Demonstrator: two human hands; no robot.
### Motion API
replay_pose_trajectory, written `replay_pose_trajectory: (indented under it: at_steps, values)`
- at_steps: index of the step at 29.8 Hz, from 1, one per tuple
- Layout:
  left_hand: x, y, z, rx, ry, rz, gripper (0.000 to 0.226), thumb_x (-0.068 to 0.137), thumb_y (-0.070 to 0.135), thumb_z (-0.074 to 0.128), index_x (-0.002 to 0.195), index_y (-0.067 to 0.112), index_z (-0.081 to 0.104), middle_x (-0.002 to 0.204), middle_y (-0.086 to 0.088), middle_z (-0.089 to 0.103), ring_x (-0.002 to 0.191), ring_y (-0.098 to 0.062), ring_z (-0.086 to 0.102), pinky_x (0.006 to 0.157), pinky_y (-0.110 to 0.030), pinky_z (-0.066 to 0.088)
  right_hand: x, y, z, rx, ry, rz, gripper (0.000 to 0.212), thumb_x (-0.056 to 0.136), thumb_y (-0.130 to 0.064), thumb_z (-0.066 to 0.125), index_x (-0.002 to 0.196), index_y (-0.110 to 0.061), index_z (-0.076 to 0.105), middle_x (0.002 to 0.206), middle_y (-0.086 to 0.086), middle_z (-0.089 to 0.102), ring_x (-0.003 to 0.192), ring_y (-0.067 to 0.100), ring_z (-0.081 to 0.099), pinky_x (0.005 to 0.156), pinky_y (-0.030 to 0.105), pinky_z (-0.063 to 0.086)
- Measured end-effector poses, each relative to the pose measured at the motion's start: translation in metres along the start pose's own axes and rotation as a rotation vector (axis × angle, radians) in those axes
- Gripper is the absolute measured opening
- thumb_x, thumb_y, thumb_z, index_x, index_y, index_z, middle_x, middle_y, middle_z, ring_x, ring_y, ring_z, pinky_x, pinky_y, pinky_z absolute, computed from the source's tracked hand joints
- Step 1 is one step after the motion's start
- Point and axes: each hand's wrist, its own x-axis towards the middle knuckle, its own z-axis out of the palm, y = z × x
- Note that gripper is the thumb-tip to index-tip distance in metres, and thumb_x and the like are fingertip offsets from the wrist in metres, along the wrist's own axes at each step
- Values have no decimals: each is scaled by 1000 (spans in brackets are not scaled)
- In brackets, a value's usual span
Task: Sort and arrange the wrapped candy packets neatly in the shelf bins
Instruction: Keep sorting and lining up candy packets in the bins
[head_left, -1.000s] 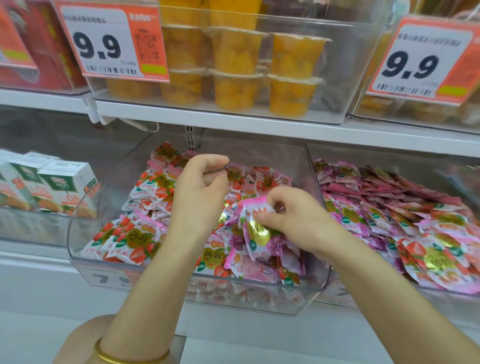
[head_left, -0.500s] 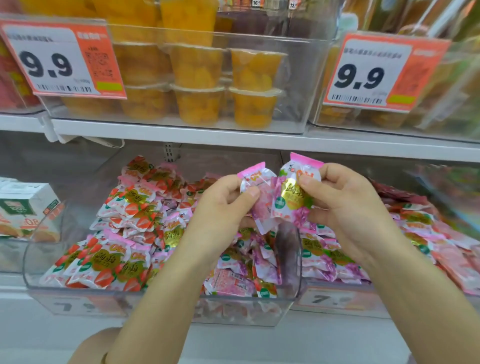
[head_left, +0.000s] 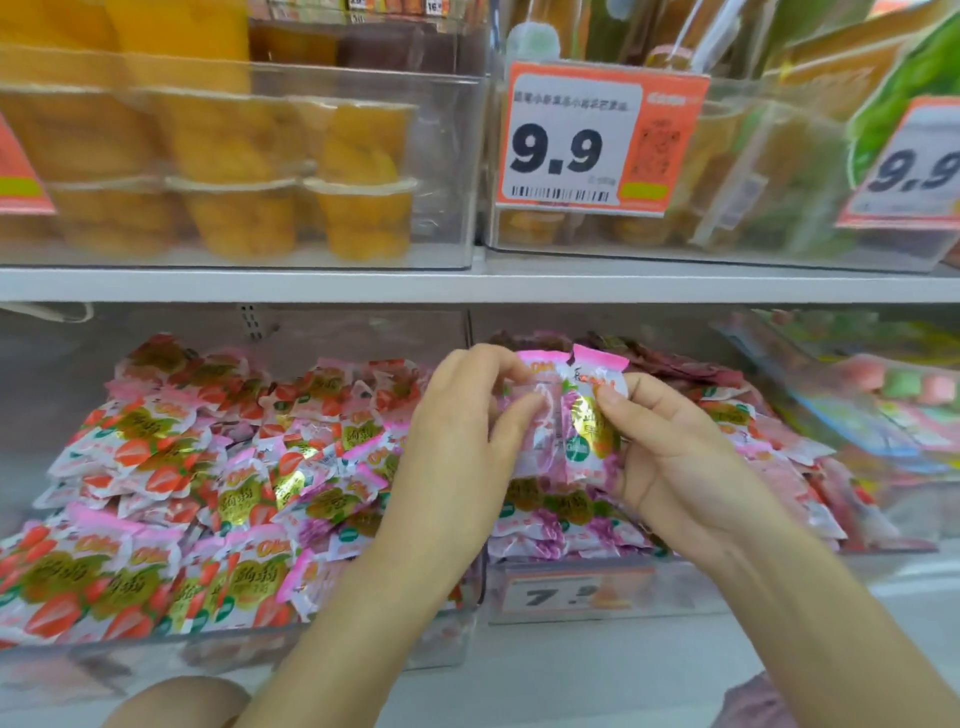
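Two pink grape candy packets are held upright side by side over the divide between two clear bins. My left hand (head_left: 467, 441) pinches the left packet (head_left: 537, 415). My right hand (head_left: 670, 457) pinches the right packet (head_left: 592, 421), thumb on its front. The left bin (head_left: 452, 644) holds a heap of strawberry packets (head_left: 156, 467) with some pink grape ones mixed in near its right side. In the right bin (head_left: 571, 592) lie pink grape packets (head_left: 566, 525), with reddish ones further right.
A white shelf board (head_left: 519, 283) runs just above the bins. On it stand clear bins of orange fruit cups (head_left: 358, 208) and an orange 9.9 price tag (head_left: 597, 140). A tray of colourful sweets (head_left: 893, 384) sits at the far right.
Both hands have shifted to the right with the two pink packets, from over the left bin's right end to the front of the right bin. The view has swung rightwards too.
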Motion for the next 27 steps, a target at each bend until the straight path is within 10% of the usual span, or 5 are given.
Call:
replay_pose_trajectory:
  at_steps: [4,10,17,27]
  values:
    - [1,7,11,-107,-141,-73,22,95,33,42,102,28,62,97,13,59,90,2,53,80,-12,41,-1,-4,-14,79,9,-1,24,83,-16,54,104,-5,55,90,12,66,79,22,64,67,43,59]
    - [7,17,23,-125,-338,-142,23,86,34,59,106,45,57,107,18,53,103,10,48,83,-2,36,-4,-3,-22,89,52,5,3,85,-11,55,85,-8,56,75,7,67,59,11,64,45,21,49]
    - [16,21,42,-338,-343,-296,21,85,21,66,103,32,64,101,13,67,93,-3,63,88,-35,52,5,-2,-44,-161,262,-111,9,82,-10,65,76,-10,57,77,12,63,71,20,58,68,34,48]
    - [29,24,80,-469,-280,-416,35,72,7,78,97,23,61,97,-2,69,88,-21,67,83,-42,54,4,-31,-72,-370,308,-62,24,85,-9,65,106,-19,58,82,2,64,66,14,59,54,29,46]
